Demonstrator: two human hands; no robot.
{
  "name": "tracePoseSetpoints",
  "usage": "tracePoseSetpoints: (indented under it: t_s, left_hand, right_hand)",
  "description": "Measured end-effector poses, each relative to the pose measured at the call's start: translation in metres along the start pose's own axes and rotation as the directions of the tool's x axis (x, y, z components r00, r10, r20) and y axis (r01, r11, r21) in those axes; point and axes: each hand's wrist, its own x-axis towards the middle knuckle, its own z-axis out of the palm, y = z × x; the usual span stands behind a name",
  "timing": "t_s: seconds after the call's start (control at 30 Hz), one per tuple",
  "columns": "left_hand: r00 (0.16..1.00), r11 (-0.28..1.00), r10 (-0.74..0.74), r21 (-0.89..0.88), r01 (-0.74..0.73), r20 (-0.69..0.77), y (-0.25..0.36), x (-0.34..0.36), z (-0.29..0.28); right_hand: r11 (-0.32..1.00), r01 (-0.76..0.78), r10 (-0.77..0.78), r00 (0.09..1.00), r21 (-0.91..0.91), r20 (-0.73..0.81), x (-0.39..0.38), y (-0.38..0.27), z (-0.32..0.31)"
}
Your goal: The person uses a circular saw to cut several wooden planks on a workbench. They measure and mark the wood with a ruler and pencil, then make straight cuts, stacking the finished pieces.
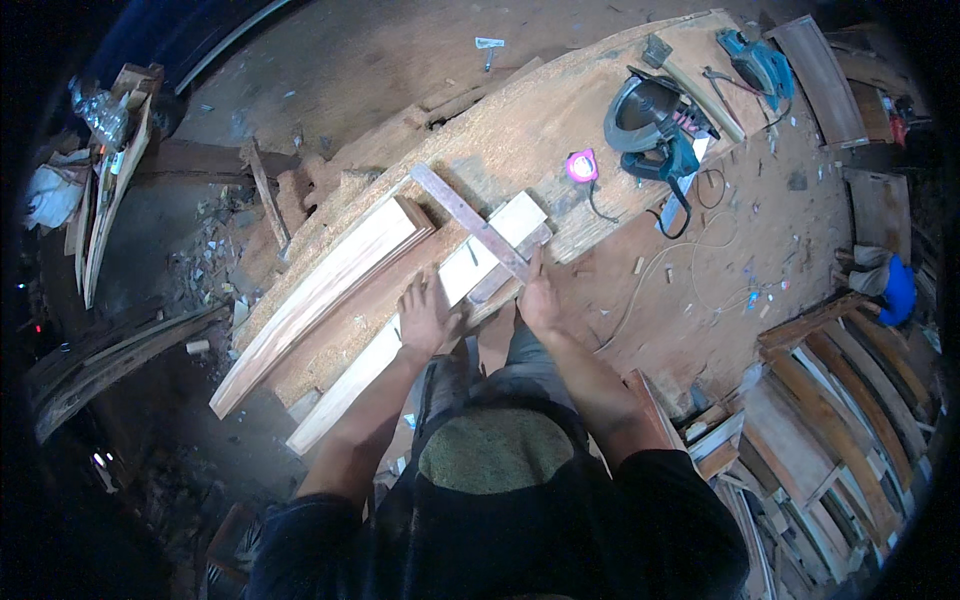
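Note:
A long pale board [345,388] lies slantwise across the near side of the work surface. My left hand [423,315] rests on this board, fingers spread flat. Across the board's right part lies a worn wooden square [455,208], its long blade pointing to the far left and a second greyish arm running along the board's near edge. My right hand [540,300] closes round the near end of the square. A short dark mark or thin stick [473,256] shows on the board; I cannot tell which.
Stacked planks [320,300] lie left of the board. Beyond it sit a pink tape measure [581,167], a circular saw [655,125] and another teal power tool [757,65] on the sawdust-covered bench [520,130]. A cord [650,270] crosses the floor; wood pieces [790,440] lean at right, near another person [890,280].

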Motion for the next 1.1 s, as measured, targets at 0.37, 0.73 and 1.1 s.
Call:
tracePoseSetpoints:
  t_s: [0.37, 0.73, 1.1]
  left_hand:
    - [0.998, 1.000, 0.002, 0.010, -0.002, -0.057, -0.055, -0.050, -0.121]
    - [0.614, 0.336, -0.396, -0.730, -0.595, -0.683, -0.100, -0.200, -0.469]
    - [0.569, -0.220, -0.820, -0.886, -0.407, -0.058, -0.190, -0.192, -0.151]
  right_hand:
    - [0.905, 0.098, 0.116, 0.879, 0.413, -0.463, -0.070, 0.001, -0.064]
    - [0.833, 0.259, 0.142, 0.754, 0.489, -0.641, -0.063, -0.050, -0.122]
    - [0.902, 0.238, 0.041, 0.783, 0.359, -0.621, -0.075, -0.018, -0.111]
